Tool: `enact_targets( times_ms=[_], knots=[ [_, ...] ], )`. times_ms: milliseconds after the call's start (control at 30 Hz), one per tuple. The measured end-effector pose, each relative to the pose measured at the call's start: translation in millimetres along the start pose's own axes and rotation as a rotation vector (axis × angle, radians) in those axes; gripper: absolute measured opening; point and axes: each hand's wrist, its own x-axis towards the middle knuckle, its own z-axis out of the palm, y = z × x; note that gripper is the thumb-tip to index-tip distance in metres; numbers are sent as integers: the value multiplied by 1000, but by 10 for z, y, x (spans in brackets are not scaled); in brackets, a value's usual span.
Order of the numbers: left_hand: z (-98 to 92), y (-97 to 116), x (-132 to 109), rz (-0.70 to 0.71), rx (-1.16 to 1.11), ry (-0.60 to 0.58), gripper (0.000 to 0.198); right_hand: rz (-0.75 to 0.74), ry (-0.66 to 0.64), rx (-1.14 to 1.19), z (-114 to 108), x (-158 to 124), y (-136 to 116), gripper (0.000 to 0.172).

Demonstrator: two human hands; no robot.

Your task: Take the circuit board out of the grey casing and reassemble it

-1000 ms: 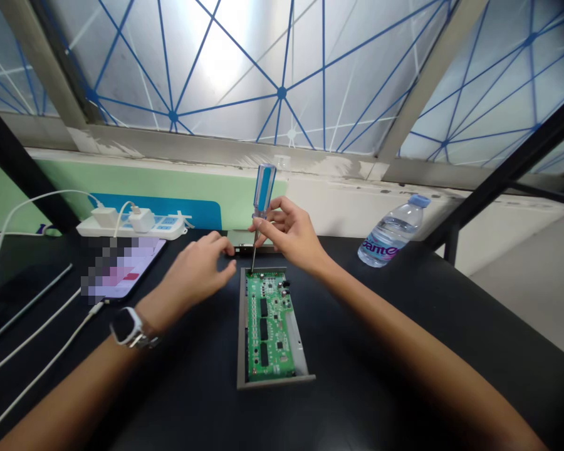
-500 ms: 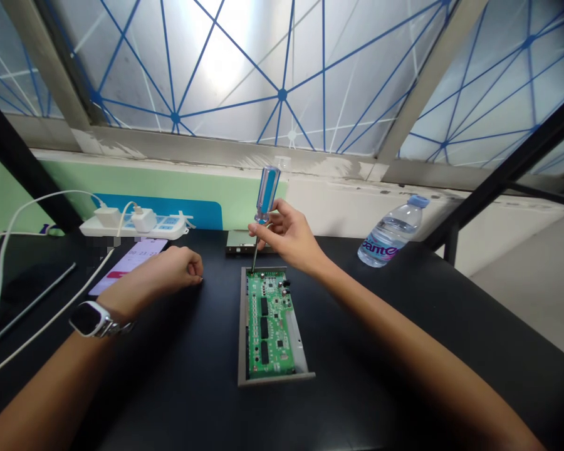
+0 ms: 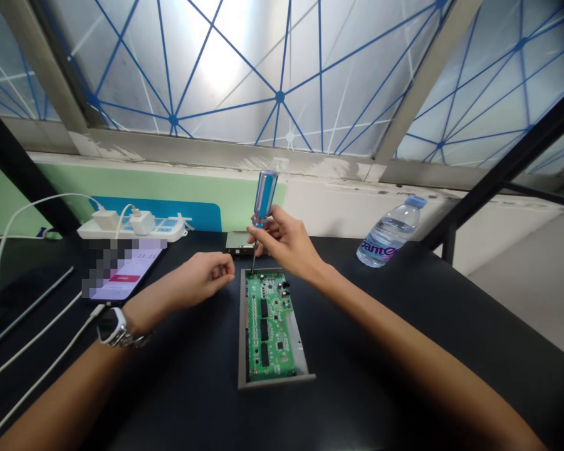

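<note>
My right hand [image 3: 286, 241] is closed round the lower part of a screwdriver [image 3: 265, 197] with a clear and blue handle. The screwdriver stands nearly upright, its tip at the far left corner of a green circuit board [image 3: 271, 326]. That board sits in a grey metal tray [image 3: 242, 338] lying flat on the black table. My left hand [image 3: 211, 274], with a watch [image 3: 115, 326] on its wrist, hovers just left of the tray's far end. Its fingers are curled in and I see nothing in them. Whether the screwdriver tip sits in a screw is too small to tell.
Behind my right hand lies a flat metal box [image 3: 237, 241]. A phone [image 3: 129, 279], a white power strip [image 3: 169, 230] with plugs, and cables [image 3: 42, 388] lie to the left. A water bottle [image 3: 389, 233] stands tilted in view at the right, near the wall.
My left hand has moved right, away from the phone and towards the tray's far left corner. The screwdriver and my right hand stay almost where they were.
</note>
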Motion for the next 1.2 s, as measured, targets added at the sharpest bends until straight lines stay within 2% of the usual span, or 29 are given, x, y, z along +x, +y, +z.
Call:
enact_targets(
  times_ms=[100, 300, 467, 600, 733, 1200],
  knots=[
    [85, 97, 2, 46, -66, 34, 16, 12, 29, 47, -18, 30, -36, 28],
    [261, 158, 35, 97, -154, 126, 20, 29, 203, 203, -177, -23, -44, 28],
    [435, 167, 64, 120, -204, 210, 27, 173, 359, 342, -382, -419, 131, 36],
    [535, 193, 74, 72, -313, 228, 27, 330, 488, 548, -491, -749, 253, 33],
    [594, 228, 65, 34, -345, 202, 30, 381, 521, 663, -490, -885, 255, 26],
    [615, 296, 41, 30, -355, 160, 33, 331, 571, 687, -408, -904, 170, 22]
  ],
)
